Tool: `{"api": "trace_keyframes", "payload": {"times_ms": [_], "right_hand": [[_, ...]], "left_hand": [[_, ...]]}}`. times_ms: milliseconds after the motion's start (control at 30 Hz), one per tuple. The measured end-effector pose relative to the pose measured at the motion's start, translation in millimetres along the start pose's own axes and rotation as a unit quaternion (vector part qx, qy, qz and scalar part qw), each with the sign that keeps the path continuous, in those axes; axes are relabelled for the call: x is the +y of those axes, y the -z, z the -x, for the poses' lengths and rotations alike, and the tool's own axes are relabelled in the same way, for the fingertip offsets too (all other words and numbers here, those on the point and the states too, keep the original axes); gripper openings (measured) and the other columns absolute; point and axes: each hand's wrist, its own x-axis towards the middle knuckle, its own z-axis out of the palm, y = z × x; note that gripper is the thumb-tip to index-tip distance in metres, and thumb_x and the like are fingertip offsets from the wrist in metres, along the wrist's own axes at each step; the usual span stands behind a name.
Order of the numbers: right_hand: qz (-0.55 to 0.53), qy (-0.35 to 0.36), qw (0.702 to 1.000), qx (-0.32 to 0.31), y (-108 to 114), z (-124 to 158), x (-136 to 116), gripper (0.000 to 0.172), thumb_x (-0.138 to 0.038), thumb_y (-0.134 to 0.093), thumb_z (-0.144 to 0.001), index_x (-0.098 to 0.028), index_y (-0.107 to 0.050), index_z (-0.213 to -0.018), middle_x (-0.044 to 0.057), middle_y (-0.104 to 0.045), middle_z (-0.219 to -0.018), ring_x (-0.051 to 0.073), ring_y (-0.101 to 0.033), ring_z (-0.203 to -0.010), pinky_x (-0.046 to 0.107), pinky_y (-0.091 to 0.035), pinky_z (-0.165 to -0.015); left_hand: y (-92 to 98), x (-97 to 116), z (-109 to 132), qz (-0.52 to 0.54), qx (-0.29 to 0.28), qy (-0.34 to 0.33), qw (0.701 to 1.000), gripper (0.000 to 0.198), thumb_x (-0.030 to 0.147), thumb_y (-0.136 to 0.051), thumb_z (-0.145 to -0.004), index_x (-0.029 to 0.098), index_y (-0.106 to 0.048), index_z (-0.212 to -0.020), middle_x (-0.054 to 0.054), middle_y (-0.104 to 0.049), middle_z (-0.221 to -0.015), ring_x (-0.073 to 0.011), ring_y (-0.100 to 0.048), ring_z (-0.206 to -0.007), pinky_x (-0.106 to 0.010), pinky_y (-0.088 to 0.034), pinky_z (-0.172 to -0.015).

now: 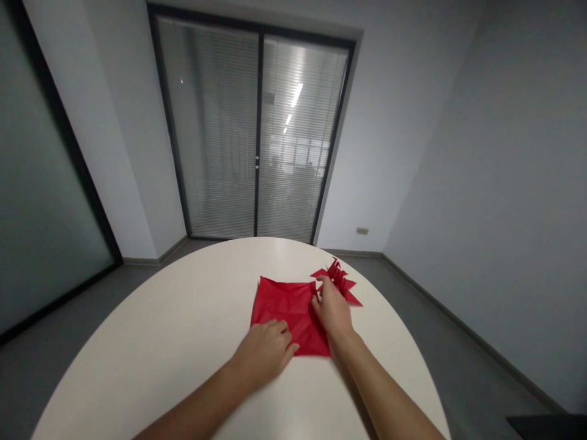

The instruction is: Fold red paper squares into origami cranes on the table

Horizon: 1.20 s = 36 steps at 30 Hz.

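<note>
A creased sheet of red paper [279, 299] lies on the white table, its top edge slightly raised at the left corner. My left hand [266, 345] rests on the sheet's lower left part, fingers loosely bent and pressing on it. At the sheet's upper right edge is my right hand [334, 305], thumb and index finger apart around that corner; whether they touch the paper is hard to make out. Just beyond the right hand sits a cluster of folded red paper cranes [338, 276] with pointed wings, partly hidden by the fingers.
The round white table [183, 348] has its curved edge close behind the cranes. Farther off stand a glass partition with blinds [220, 134] and a grey wall [504, 183]. A dark flat object [550, 426] shows at the lower right.
</note>
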Motion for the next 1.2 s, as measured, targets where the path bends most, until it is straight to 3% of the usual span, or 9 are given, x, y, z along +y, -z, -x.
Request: {"api": "trace_keyframes", "payload": {"times_ms": [100,233,300,500,733,900,1033,1133,1200], "right_hand": [[0.026,0.107,0.993,-0.029,4.7,7.1,-20.9,0.028,-0.005,-0.056,-0.081,-0.019,-0.066,-0.102,0.014,-0.066,-0.108,0.027,-0.062,-0.1,0.038,-0.05,-0.085],[-0.038,0.197,0.966,-0.162,-3.7,23.3,-44.5,0.036,-0.01,-0.053,-0.088,-0.02,-0.065,-0.12,0.011,-0.066,-0.121,0.024,-0.062,-0.111,0.037,-0.049,-0.098],[-0.027,0.215,0.957,-0.194,-8.2,29.1,-48.8,0.041,-0.012,-0.054,-0.089,-0.018,-0.061,-0.129,0.013,-0.063,-0.131,0.025,-0.059,-0.12,0.038,-0.046,-0.103],[0.103,0.137,0.962,-0.211,-1.5,28.1,-49.2,0.031,-0.025,-0.051,-0.094,-0.015,-0.068,-0.118,0.017,-0.067,-0.122,0.031,-0.06,-0.117,0.047,-0.044,-0.101],[-0.068,0.171,0.94,-0.289,-7.0,32.0,-48.6,0.051,-0.039,-0.027,-0.105,-0.017,-0.045,-0.147,0.01,-0.047,-0.151,0.022,-0.041,-0.141,0.041,-0.031,-0.118],[0.006,0.091,0.938,-0.334,-11.4,28.2,-32.7,0.062,-0.051,-0.031,-0.102,-0.016,-0.036,-0.152,0.011,-0.03,-0.159,0.029,-0.021,-0.15,0.051,-0.016,-0.122],[0.051,0.067,0.95,-0.3,-14.0,26.3,-25.8,0.062,-0.049,-0.039,-0.1,-0.014,-0.038,-0.151,0.014,-0.032,-0.159,0.033,-0.023,-0.149,0.055,-0.017,-0.12],[0.052,0.084,0.964,-0.247,-11.8,23.5,-28.3,0.054,-0.041,-0.044,-0.099,-0.012,-0.047,-0.145,0.016,-0.04,-0.155,0.03,-0.033,-0.144,0.049,-0.024,-0.118],[0.054,0.102,0.973,-0.2,-3.4,18.0,-30.9,0.045,-0.034,-0.046,-0.098,-0.014,-0.055,-0.137,0.015,-0.05,-0.147,0.027,-0.044,-0.136,0.042,-0.032,-0.113]], "left_hand": [[-2.7,-3.2,-0.7,0.034,0.001,0.028,0.999,0.02,0.023,-0.05,-0.095,0.018,-0.067,-0.085,-0.006,-0.069,-0.09,-0.0209,-0.066,-0.082,-0.03,-0.05,-0.07],[-17.5,-14.1,-0.4,0.066,0.074,0.035,0.994,0.004,0.02,-0.061,-0.083,0.019,-0.062,-0.087,-0.007,-0.067,-0.1,-0.0258,-0.062,-0.097,-0.038,-0.051,-0.083],[-26.2,-21.2,0.4,0.087,0.107,0.043,0.99,0.024,0.023,-0.066,-0.078,0.019,-0.061,-0.101,-0.011,-0.065,-0.114,-0.0297,-0.058,-0.11,-0.045,-0.047,-0.096],[-34.5,-38.2,2.9,0.129,-0.008,0.105,0.986,0.081,0.051,-0.061,-0.082,0.014,-0.036,-0.149,-0.018,-0.032,-0.158,-0.0403,-0.022,-0.148,-0.06,-0.019,-0.118],[-29.3,-38.4,7.7,0.168,-0.058,0.031,0.984,0.084,0.065,-0.055,-0.083,0.02,-0.036,-0.151,-0.013,-0.026,-0.161,-0.0363,-0.018,-0.15,-0.055,-0.017,-0.121],[-38.6,-48.5,4.8,0.113,-0.034,0.106,0.987,0.073,0.056,-0.045,-0.091,0.012,-0.038,-0.15,-0.018,-0.029,-0.159,-0.0384,-0.019,-0.149,-0.057,-0.02,-0.119],[-20.0,-41.6,-6.5,0.06,0.101,0.143,0.983,0.045,0.031,-0.047,-0.091,0.009,-0.059,-0.129,-0.022,-0.057,-0.138,-0.0376,-0.051,-0.13,-0.057,-0.034,-0.109],[12.7,-8.4,-6.1,0.1,0.294,0.007,0.951,0.024,0.02,-0.044,-0.093,0.018,-0.067,-0.098,-0.01,-0.073,-0.096,-0.0259,-0.066,-0.093,-0.046,-0.049,-0.089],[31.7,22.7,7.8,0.153,0.434,-0.088,0.883,0.017,0.02,-0.048,-0.094,0.02,-0.065,-0.093,-0.007,-0.07,-0.088,-0.0213,-0.065,-0.084,-0.04,-0.052,-0.081]]}}
